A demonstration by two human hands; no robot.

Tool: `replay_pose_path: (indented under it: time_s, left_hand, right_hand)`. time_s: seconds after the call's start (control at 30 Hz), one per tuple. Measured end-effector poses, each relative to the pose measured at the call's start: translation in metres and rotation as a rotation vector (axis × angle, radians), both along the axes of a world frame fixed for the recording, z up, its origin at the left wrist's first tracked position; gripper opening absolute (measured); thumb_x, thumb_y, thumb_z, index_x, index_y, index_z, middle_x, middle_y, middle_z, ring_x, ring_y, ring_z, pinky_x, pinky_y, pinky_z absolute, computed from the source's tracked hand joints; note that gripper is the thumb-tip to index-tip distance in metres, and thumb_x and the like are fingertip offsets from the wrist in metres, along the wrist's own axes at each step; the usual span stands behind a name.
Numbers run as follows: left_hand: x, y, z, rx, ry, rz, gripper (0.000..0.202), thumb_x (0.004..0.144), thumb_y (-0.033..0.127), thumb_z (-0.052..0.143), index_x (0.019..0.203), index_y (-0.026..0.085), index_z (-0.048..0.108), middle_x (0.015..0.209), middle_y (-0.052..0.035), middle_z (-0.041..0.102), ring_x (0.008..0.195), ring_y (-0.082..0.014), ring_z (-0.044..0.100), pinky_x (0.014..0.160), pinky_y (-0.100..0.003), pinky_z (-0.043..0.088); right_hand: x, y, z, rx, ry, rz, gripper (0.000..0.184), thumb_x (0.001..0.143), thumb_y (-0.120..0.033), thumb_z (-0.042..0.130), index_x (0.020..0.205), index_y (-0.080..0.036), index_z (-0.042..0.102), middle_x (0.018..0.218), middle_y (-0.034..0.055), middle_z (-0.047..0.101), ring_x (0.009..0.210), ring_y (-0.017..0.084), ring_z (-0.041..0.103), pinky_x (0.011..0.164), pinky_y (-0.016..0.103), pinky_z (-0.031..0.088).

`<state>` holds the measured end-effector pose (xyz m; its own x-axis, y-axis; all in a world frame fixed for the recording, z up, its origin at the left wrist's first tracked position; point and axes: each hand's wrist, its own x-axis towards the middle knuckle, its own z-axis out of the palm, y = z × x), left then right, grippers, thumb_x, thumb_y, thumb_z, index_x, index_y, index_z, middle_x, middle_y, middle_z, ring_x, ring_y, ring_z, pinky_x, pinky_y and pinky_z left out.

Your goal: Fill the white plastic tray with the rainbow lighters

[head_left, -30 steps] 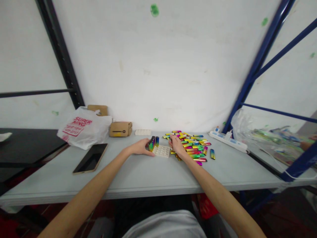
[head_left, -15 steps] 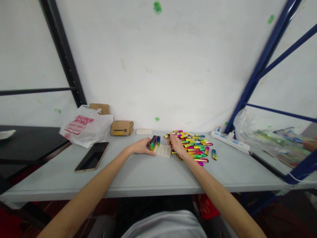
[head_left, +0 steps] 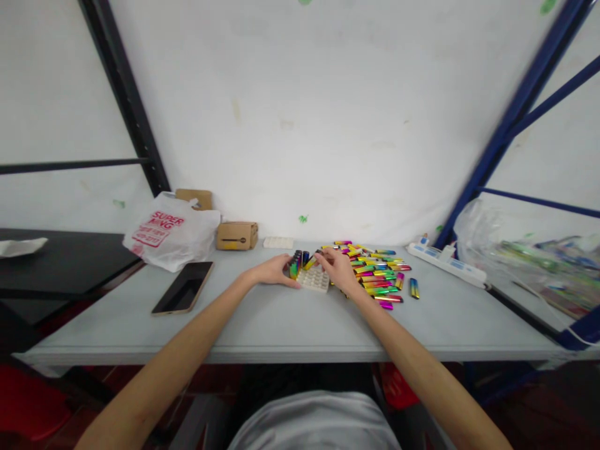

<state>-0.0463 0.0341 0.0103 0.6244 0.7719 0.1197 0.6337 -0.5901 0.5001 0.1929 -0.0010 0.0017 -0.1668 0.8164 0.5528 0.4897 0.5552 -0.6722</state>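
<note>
My right hand [head_left: 338,269] pinches a shiny yellow lighter [head_left: 310,262] with a dark top, tilted over the white tray [head_left: 319,281] with rows of small cells. My left hand [head_left: 274,271] grips the tray's left side, thumb along the near corner and fingers toward the back. Beside its fingers, several rainbow-coloured lighters [head_left: 294,265] with black tops stand upright in the tray's left part. Right of the tray lies a loose pile of metallic lighters [head_left: 375,281], partly hidden by my right hand and forearm.
A second white tray [head_left: 278,242] lies near the wall, beside a small cardboard box [head_left: 237,235]. To the left are a plastic bag [head_left: 175,231] and a phone [head_left: 184,289]. A power strip [head_left: 447,265] and a clear bag of items [head_left: 529,256] are at the right.
My right hand has moved from the pile's edge to above the tray, bringing a lighter with it. The left hand stays at the tray. The whole view has shifted slightly.
</note>
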Motion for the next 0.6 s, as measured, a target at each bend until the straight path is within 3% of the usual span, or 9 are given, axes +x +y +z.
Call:
replay_pose_path:
  time_s: [0.27,0.6]
  left_hand:
    - [0.001,-0.002,0.001,-0.015,0.007,0.047,0.079,0.056,0.07,0.078,0.111,0.016,0.061,0.106,-0.0077,0.067,0.094,-0.0277,0.061,0.079,-0.035,0.049]
    - [0.001,0.001,-0.003,0.011,0.023,0.069,0.078,0.055,0.071,0.078,0.107,0.017,0.06,0.102,-0.0074,0.066,0.09,-0.0259,0.06,0.075,-0.034,0.048]
  right_hand:
    - [0.0,0.01,-0.011,0.065,-0.294,-0.035,0.03,0.098,-0.045,0.052,0.102,-0.021,0.069,0.085,0.0063,0.076,0.075,0.02,0.069,0.068,0.027,0.044]
    - [-0.018,0.009,-0.003,0.092,-0.557,-0.205,0.037,0.098,-0.054,0.049,0.109,-0.024,0.068,0.072,0.0055,0.071,0.065,0.02,0.063,0.059,0.026,0.036]
